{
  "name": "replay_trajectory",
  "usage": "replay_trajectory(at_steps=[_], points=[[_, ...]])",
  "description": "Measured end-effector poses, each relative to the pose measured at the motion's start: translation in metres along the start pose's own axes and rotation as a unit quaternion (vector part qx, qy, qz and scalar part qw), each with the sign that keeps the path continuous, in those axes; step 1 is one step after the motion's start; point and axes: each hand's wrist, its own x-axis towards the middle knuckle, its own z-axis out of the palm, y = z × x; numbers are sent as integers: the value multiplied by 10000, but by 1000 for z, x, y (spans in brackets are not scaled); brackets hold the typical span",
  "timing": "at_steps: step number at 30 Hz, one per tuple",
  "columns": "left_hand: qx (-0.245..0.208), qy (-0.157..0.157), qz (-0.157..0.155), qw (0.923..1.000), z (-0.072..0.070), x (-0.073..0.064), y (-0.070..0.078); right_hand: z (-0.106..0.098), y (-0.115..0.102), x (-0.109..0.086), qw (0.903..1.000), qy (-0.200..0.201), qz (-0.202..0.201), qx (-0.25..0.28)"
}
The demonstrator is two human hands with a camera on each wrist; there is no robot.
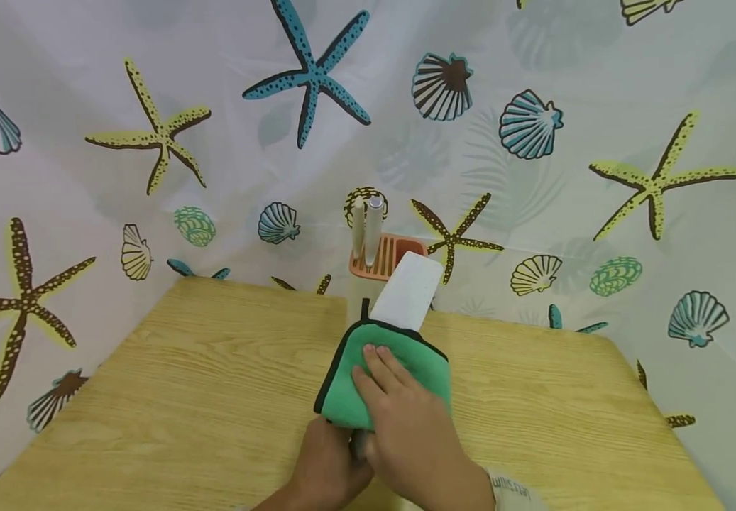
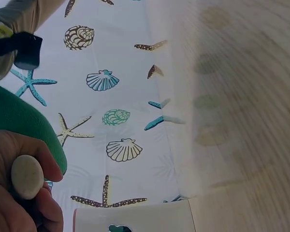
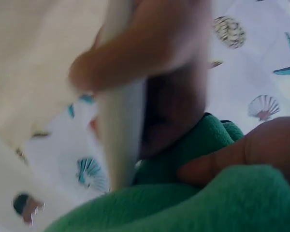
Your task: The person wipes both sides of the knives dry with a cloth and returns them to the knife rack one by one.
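My left hand (image 1: 332,461) grips the handle of a broad, white-bladed knife (image 1: 408,291) low over the table. The pale butt of the knife's handle (image 2: 27,177) shows out of my fist in the left wrist view. A green cloth (image 1: 342,387) with black edging is draped over the blade, leaving its far end bare. My right hand (image 1: 415,426) lies on top of the cloth with fingers pointing forward, pressing it to the blade. In the right wrist view, the thumb (image 3: 232,154) bears against the cloth, so the hand pinches it around the blade.
A pale knife holder (image 2: 154,217) with an orange slotted top (image 1: 380,266) stands at the table's back, two light handles (image 1: 372,231) upright in it. The wooden table (image 1: 214,397) meets a curtain (image 1: 227,170) printed with starfish and shells.
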Motion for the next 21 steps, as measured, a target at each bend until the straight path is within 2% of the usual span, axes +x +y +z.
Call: replay_trajectory(at_steps=[6,9,12,14,16,19,21], points=[[221,318,684,9969,2,2,-1,-5,32,25,9964,594,462,-392],[118,348,701,9969,4,1,0,-11,56,35,9928,777,911,-10],[34,260,592,9979,3,0,2,-13,70,34,9871,954,1168,529],[54,199,582,9981,2,0,2,-12,69,27,9870,987,1053,712],[-43,79,456,9989,-1,1,1,-10,60,16,9913,781,752,741],[-374,-127,14,9992,-6,6,-1,-6,43,0,9954,318,150,889],[-592,-163,-276,9977,-10,10,-2,-6,34,-9,9932,-17,-84,1163]])
